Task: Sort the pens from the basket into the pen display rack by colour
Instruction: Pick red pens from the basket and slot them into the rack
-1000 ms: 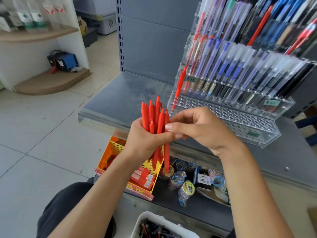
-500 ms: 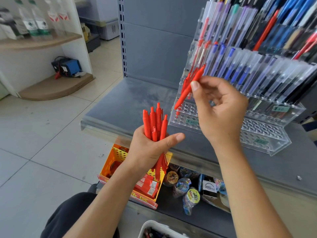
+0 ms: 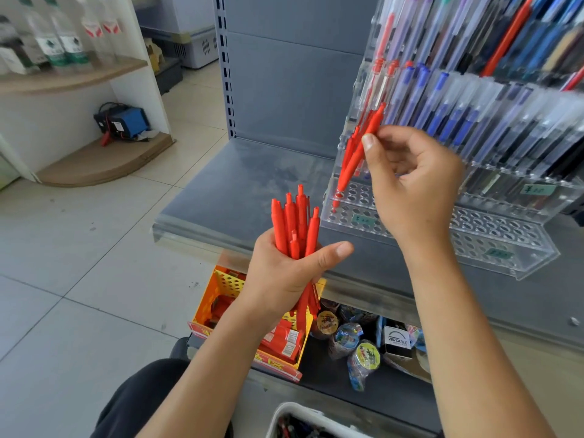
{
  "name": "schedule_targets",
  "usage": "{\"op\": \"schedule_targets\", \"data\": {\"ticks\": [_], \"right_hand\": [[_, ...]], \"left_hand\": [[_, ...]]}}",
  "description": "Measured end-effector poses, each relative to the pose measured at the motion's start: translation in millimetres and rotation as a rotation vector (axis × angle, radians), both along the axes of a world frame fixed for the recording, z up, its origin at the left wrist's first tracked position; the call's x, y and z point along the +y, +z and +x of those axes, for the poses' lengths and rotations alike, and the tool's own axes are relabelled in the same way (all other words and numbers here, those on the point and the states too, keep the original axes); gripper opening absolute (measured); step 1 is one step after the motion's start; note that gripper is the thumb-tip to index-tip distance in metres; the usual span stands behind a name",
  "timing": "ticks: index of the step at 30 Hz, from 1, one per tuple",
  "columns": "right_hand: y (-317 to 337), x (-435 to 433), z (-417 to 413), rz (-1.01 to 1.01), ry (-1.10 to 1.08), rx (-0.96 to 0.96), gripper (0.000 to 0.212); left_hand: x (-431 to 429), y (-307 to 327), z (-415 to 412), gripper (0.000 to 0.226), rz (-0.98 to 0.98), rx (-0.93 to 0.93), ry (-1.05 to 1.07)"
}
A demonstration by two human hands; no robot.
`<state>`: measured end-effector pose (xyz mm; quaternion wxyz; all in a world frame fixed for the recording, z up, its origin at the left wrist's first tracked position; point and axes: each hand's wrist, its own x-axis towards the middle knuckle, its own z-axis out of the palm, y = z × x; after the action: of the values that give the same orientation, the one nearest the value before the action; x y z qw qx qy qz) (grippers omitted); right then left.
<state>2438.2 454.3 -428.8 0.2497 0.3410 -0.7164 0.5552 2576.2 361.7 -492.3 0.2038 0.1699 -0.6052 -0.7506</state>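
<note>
Lowered since before, one red pen (image 3: pixel 353 162) is pinched by fingers of the right hand (image 3: pixel 414 184), tip at the left holes of the rack (image 3: pixel 493 229); a red bundle (image 3: pixel 295 222) is gripped by the left hand (image 3: pixel 284 273).

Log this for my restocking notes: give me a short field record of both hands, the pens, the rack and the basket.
left hand: grips a bunch of red pens, held upright in front of the shelf edge
right hand: pinches a single red pen, tilted, tip down
pen tip: at the holes on the left end of the pen display rack; seated or not, cannot tell
row above: red-capped clear pens at the left end, blue pens to their right
basket: white, at the bottom edge, holds more pens
</note>
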Motion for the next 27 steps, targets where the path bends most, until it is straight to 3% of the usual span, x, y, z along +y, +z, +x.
{"op": "schedule_targets", "data": {"ticks": [8,13,16,19,21,27], "right_hand": [[-16.8,-5.7,-11.7,0.196,-0.04,-0.123,0.013],[-15.8,-1.0,-6.3,0.208,-0.041,-0.149,0.019],[-1.9,8.1,8.8,0.267,0.183,-0.193,0.019],[12.5,15.0,27.3,0.581,0.475,-0.328,0.02],[13.9,17.1,32.7,0.718,0.52,-0.346,0.016],[12.9,24.8,32.7,0.617,0.584,-0.484,0.006]], "left_hand": [[0.6,2.3,1.7,0.059,-0.011,-0.005,-0.016],[1.0,3.8,1.5,0.054,-0.015,-0.011,-0.019],[0.9,5.0,1.4,0.056,-0.02,0.004,-0.003],[2.6,7.5,1.2,0.041,-0.029,0.048,-0.024],[4.0,7.7,1.2,0.033,-0.017,0.096,-0.036],[4.4,6.1,0.3,0.042,-0.029,0.106,-0.007]]}}
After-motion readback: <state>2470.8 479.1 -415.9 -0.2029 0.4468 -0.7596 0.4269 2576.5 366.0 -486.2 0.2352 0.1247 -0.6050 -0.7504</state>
